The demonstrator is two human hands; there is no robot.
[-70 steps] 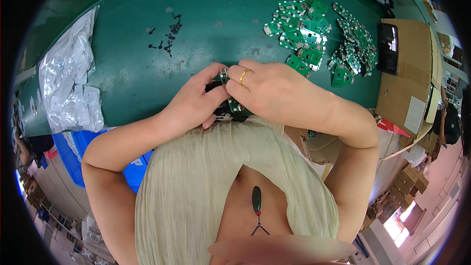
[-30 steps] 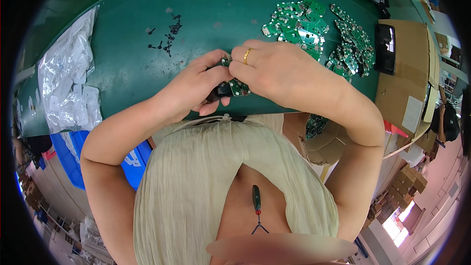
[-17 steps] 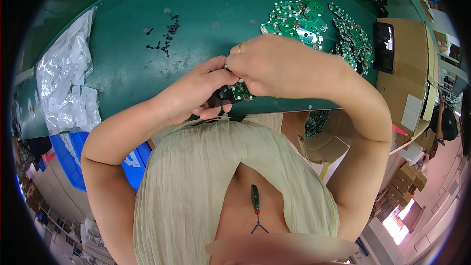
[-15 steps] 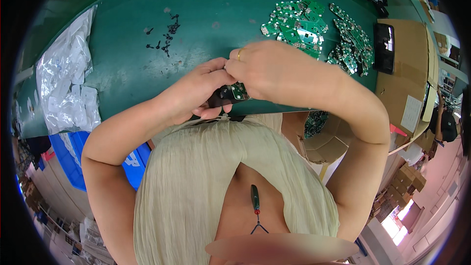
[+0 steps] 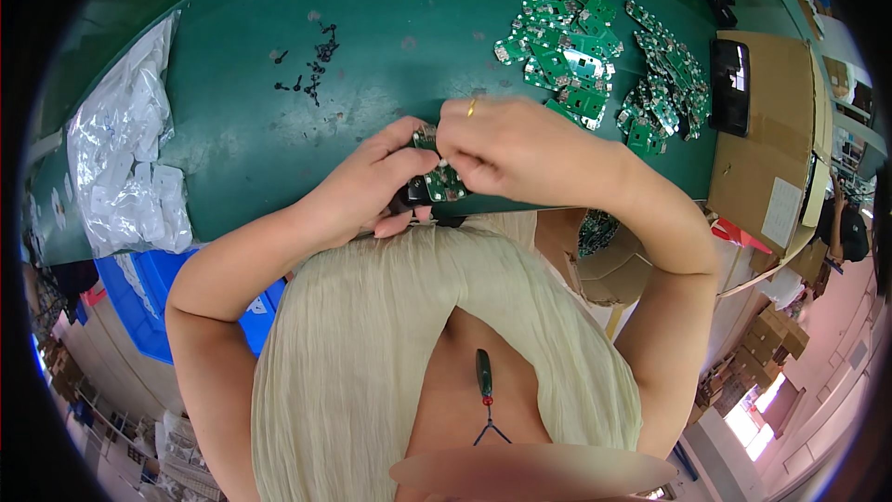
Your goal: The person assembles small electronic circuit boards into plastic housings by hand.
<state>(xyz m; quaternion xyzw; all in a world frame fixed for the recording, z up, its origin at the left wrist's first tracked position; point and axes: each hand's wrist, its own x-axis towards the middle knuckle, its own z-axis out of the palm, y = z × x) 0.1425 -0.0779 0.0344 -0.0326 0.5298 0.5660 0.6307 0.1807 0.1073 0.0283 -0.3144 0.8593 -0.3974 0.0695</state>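
My left hand (image 5: 376,177) is closed around a small black plastic housing (image 5: 415,193) close to the near edge of the green work table (image 5: 372,0). A green circuit board (image 5: 446,188) sits in or against that housing; fingers hide part of both. My left thumb lies across the board's upper part. My right hand (image 5: 520,144) has its fingers curled in at the board's upper right, touching or very close to it. Anything pinched in those fingers is hidden.
Small black stalked parts (image 5: 318,70) lie scattered left of centre. Two heaps of circuit boards, one wide (image 5: 576,56) and one narrow (image 5: 664,84), lie at right, by a black phone (image 5: 729,88) and a carton (image 5: 767,121). Clear bags (image 5: 130,130) and a blue bin (image 5: 139,316) are left.
My right hand has shifted slightly right and down, its knuckles turning, which uncovers more of the circuit board. My left hand still grips the housing in nearly the same place.
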